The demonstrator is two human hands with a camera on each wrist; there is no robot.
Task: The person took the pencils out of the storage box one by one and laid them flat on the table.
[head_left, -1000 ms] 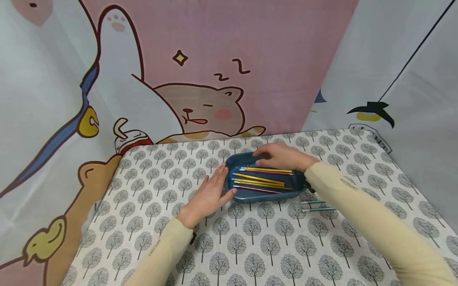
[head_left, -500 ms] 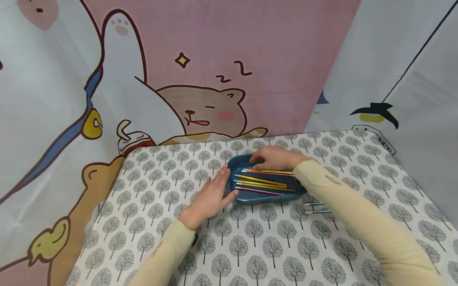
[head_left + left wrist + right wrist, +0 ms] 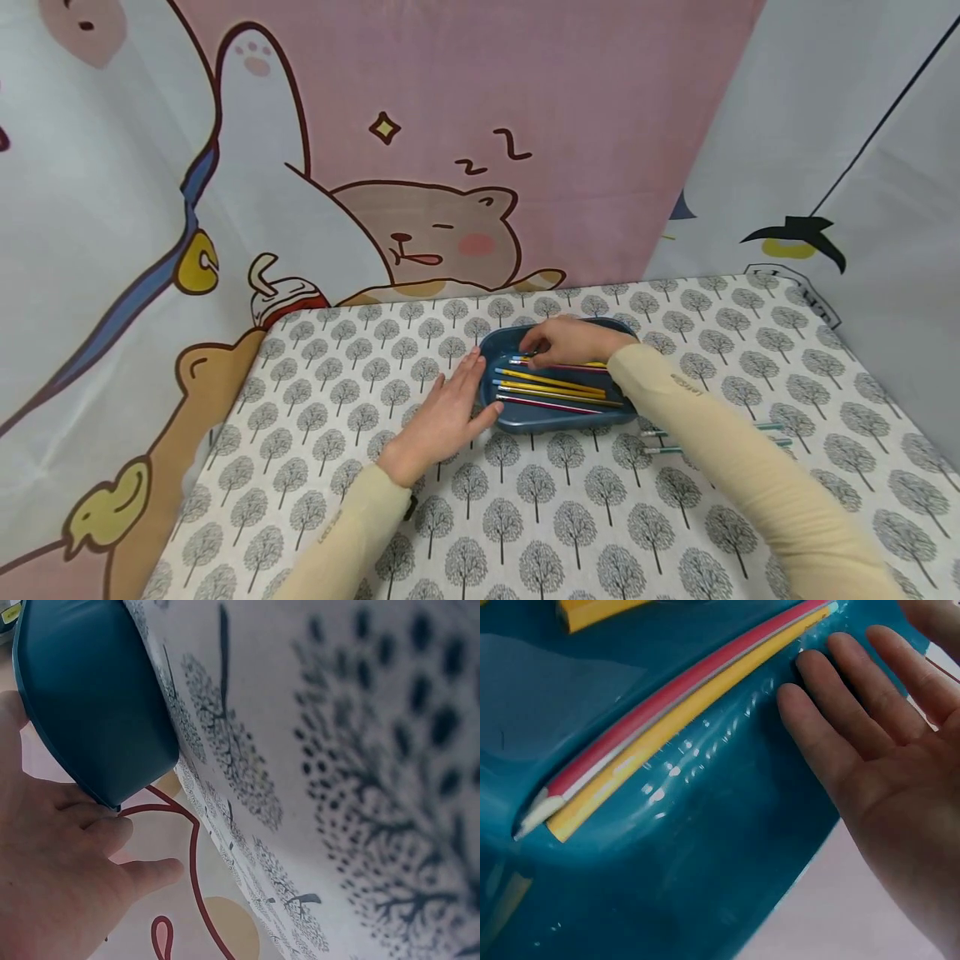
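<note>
A dark blue tray (image 3: pixel 555 423) holds several pencils, yellow ones (image 3: pixel 555 380) and a dark red one (image 3: pixel 551 404) among them. My left hand (image 3: pixel 441 412) lies against the tray's left end, fingers extended along the rim and thumb at the near corner. Inside the far part of the tray is my right hand (image 3: pixel 573 342), over the eraser ends of a yellow and a red pencil. In the right wrist view its fingers (image 3: pixel 832 712) are nearly straight beside the yellow pencil (image 3: pixel 667 739) and the red pencil (image 3: pixel 667 697), not curled round either.
Two pale green pencils (image 3: pixel 663 450) lie on the tree-print tablecloth (image 3: pixel 540 517) to the right of the tray, partly under the right forearm. A cartoon-printed curtain (image 3: pixel 585 125) stands behind the table.
My right hand has lowered and shifted slightly left and nearer, down to the far pair of pencils. The left hand stays at the tray's end.
</note>
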